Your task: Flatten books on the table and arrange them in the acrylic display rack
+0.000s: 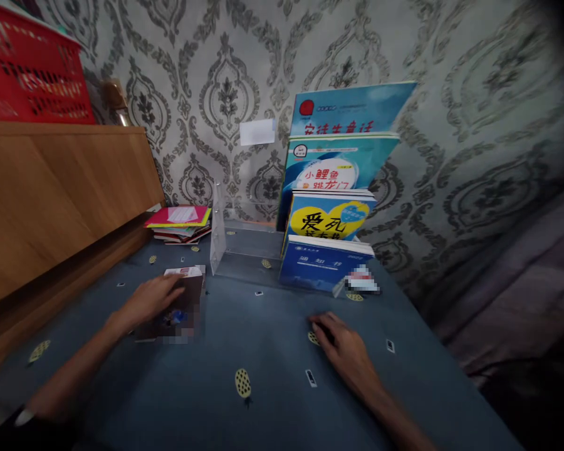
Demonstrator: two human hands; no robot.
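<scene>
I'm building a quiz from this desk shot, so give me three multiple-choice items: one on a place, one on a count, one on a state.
1. Where does the left hand rest?
A. on the dark book lying on the table
B. on the red basket
C. on the wall

2. How many books stand stepped in the clear stand?
A. one
B. four
C. seven

3. How is the right hand?
A. gripping a book
B. raised in the air
C. flat on the blue tablecloth, holding nothing

Answers: 1 A, its fingers lie on the cover. 2 B, four covers rise one behind another. 3 C, the palm faces down on the cloth.
</scene>
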